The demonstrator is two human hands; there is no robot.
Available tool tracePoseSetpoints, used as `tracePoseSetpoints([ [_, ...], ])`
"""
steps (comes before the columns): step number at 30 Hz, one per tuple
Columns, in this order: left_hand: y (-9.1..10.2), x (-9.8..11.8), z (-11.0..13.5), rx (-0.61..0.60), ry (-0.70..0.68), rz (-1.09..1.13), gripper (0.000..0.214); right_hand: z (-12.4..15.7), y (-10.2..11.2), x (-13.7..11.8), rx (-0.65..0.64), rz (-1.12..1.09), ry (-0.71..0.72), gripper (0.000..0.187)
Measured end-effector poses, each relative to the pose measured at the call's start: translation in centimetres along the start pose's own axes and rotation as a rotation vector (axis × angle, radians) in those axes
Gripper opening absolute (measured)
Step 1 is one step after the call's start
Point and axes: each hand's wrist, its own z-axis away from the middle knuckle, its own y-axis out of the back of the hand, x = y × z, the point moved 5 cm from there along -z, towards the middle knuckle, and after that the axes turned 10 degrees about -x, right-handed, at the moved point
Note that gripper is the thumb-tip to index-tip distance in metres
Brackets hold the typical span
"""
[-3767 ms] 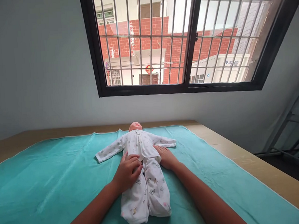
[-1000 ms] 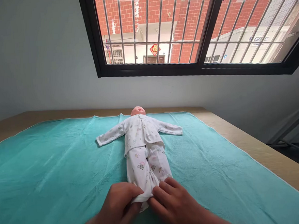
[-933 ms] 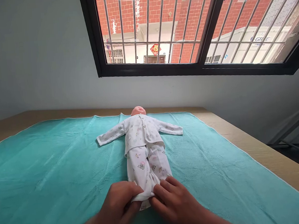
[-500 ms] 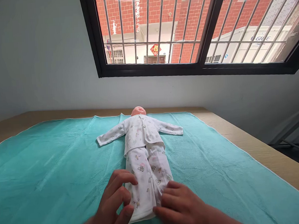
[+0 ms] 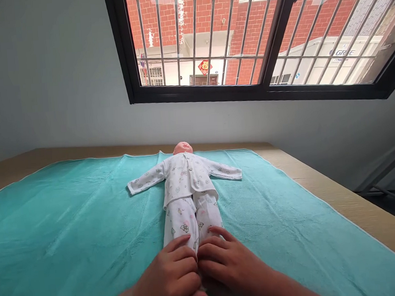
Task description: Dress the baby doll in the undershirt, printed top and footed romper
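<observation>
A baby doll [image 5: 182, 147] lies on its back on a teal blanket [image 5: 70, 220], dressed in a white printed top and white printed trousers [image 5: 188, 216], sleeves spread to both sides. My left hand [image 5: 174, 276] and my right hand [image 5: 229, 265] rest side by side over the lower ends of the trouser legs. Their fingers are curled and pressed down on the cloth, covering the leg ends. The doll's feet are hidden under my hands.
The blanket covers a wooden platform [image 5: 339, 196] whose bare edge runs along the right and back. A grey wall and a black-framed barred window [image 5: 254, 40] stand behind. A dark metal frame [image 5: 389, 184] shows at the far right.
My hands went from the doll's waist to the trouser leg ends, pinching the hems. They spread apart briefly and have now closed together over the leg ends.
</observation>
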Motion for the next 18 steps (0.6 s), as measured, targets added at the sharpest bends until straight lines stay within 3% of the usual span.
tracePoseSetpoints([
  [7,-1.2,0.2,0.5,-0.057,-0.032,-0.221,0.016,0.3,0.7,0.7,0.008,0.099,-0.039,0.014],
  [12,-1.4,0.0,0.4,-0.041,0.034,-0.280,0.020,0.2,1.1,0.8,0.033,0.162,-0.047,0.016],
  [18,-1.6,0.1,0.3,-0.007,0.002,-0.392,0.021,0.4,0.8,0.7,-0.015,0.036,-0.018,0.009],
])
